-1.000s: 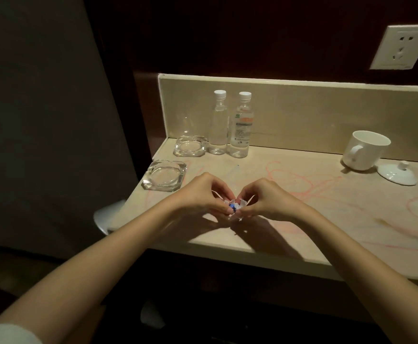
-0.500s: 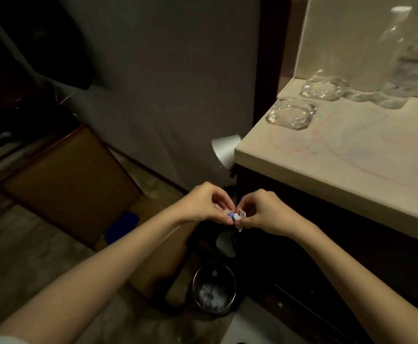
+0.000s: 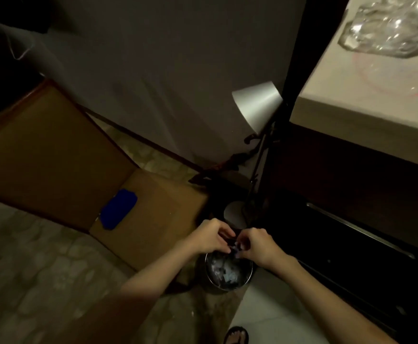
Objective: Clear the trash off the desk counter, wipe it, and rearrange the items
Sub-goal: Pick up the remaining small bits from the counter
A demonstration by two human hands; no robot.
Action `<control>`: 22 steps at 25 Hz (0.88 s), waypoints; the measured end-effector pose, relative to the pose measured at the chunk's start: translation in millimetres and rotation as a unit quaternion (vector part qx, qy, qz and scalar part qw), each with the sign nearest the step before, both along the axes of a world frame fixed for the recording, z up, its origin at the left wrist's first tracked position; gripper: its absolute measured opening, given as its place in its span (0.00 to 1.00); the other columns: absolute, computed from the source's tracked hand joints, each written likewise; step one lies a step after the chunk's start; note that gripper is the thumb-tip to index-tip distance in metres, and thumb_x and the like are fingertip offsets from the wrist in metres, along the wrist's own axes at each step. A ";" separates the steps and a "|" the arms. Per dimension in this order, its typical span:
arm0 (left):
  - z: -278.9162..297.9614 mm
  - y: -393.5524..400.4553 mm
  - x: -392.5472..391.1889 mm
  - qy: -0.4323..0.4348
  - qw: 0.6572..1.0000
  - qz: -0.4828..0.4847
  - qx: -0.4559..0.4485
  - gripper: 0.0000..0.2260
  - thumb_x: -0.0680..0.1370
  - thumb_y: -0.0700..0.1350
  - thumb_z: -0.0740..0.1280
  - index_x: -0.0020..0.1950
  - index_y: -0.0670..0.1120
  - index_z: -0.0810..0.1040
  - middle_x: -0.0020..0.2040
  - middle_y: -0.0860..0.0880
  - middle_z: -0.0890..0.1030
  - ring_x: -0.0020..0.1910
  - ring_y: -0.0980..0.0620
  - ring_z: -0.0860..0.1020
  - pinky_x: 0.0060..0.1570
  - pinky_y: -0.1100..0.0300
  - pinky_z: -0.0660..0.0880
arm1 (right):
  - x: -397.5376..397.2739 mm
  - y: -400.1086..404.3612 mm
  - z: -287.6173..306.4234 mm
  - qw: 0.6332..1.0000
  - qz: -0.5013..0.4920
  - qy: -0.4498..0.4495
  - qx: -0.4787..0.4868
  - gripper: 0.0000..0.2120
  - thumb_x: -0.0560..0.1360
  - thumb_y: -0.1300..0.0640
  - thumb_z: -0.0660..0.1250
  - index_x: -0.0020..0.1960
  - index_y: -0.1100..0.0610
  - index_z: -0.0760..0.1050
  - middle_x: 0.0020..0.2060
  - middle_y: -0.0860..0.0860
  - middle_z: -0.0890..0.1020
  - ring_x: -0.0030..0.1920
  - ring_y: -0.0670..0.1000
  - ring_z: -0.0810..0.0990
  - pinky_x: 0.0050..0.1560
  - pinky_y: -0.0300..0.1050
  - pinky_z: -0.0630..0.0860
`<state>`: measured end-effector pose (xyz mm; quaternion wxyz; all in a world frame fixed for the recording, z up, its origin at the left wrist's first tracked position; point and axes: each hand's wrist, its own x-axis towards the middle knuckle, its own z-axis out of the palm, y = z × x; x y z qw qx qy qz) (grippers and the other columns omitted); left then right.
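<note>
Fingers [image 3: 224, 232] of the left hand [image 3: 209, 237] curl inward and meet those of the right hand [image 3: 257, 247], and between the two sets of fingertips a small scrap of trash [image 3: 235, 250], pale with a bluish tint, is pinched; the blur hides its exact shape. Both hands hang low beside the table's dark front, directly over the far rim of a round metal bin [image 3: 227, 286] standing on the floor. Crumpled pale scraps lie inside the bin. The scrap sits just above the bin's opening, not touching its rim.

Up at the top right, the pale table [image 3: 352, 95] shows its near corner, with faint red scribbled lines on its surface and a clear glass ashtray [image 3: 386, 31] near the left edge. Beside the table's corner stands a lamp with a white conical shade [image 3: 257, 103] on a thin dark stem. To the left, an open cardboard box [image 3: 54, 150] lies on the patterned floor, with a blue object [image 3: 118, 209] resting on its flap. A sandalled foot [image 3: 236, 336] shows at the bottom edge, near the bin.
</note>
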<state>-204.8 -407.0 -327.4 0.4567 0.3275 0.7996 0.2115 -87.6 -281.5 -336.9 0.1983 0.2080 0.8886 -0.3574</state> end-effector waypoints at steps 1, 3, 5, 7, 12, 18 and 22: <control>-5.0 -0.5 -4.2 0.006 1.000 -0.008 -0.011 0.20 0.70 0.36 0.76 0.61 0.41 0.78 0.55 0.43 0.82 0.51 0.50 0.83 0.51 0.64 0.78 | -2.0 -2.1 -6.6 1.000 -0.004 -0.003 -0.001 0.13 0.70 0.55 0.72 0.54 0.53 0.78 0.49 0.52 0.82 0.52 0.52 0.80 0.48 0.43 0.75; -3.8 1.1 -13.8 0.017 0.999 -0.022 -0.021 0.20 0.71 0.38 0.75 0.61 0.42 0.78 0.56 0.44 0.82 0.53 0.50 0.82 0.53 0.62 0.77 | -5.8 -0.7 -6.7 1.000 -0.011 -0.004 0.001 0.14 0.71 0.56 0.71 0.56 0.53 0.78 0.51 0.51 0.82 0.53 0.52 0.80 0.49 0.42 0.76; 8.0 4.2 -23.1 0.031 0.999 -0.038 -0.016 0.18 0.71 0.39 0.76 0.60 0.42 0.79 0.56 0.45 0.82 0.53 0.50 0.81 0.55 0.61 0.77 | -9.4 6.2 4.3 1.000 -0.011 0.000 0.002 0.13 0.72 0.57 0.71 0.56 0.54 0.79 0.51 0.51 0.82 0.53 0.50 0.80 0.49 0.38 0.74; 24.2 7.7 -30.5 0.047 0.997 -0.054 -0.008 0.17 0.71 0.40 0.76 0.58 0.43 0.80 0.56 0.46 0.82 0.52 0.51 0.81 0.55 0.59 0.78 | -14.4 15.2 23.4 1.000 -0.006 0.008 0.003 0.13 0.72 0.57 0.72 0.56 0.55 0.79 0.50 0.50 0.82 0.52 0.49 0.81 0.50 0.38 0.75; 73.5 17.4 -32.3 0.073 0.990 -0.125 0.002 0.17 0.70 0.43 0.76 0.58 0.44 0.80 0.55 0.47 0.82 0.52 0.53 0.80 0.53 0.60 0.78 | -16.4 27.8 81.0 0.998 0.043 0.026 0.026 0.14 0.72 0.55 0.72 0.56 0.55 0.78 0.50 0.49 0.82 0.52 0.48 0.80 0.53 0.42 0.77; 149.5 26.2 -31.7 0.136 0.975 -0.175 0.035 0.17 0.70 0.44 0.76 0.57 0.46 0.80 0.53 0.48 0.82 0.47 0.56 0.79 0.51 0.62 0.78 | -10.3 36.8 157.2 0.994 0.063 0.070 0.050 0.12 0.72 0.57 0.72 0.56 0.54 0.79 0.50 0.48 0.82 0.50 0.46 0.81 0.47 0.37 0.77; 209.9 39.5 -24.4 0.162 0.964 -0.197 0.075 0.15 0.70 0.44 0.76 0.56 0.47 0.81 0.49 0.49 0.83 0.44 0.58 0.80 0.49 0.65 0.77 | 3.3 45.5 213.6 0.989 0.047 0.112 0.089 0.13 0.70 0.57 0.72 0.54 0.54 0.80 0.47 0.50 0.84 0.49 0.48 0.82 0.51 0.44 0.78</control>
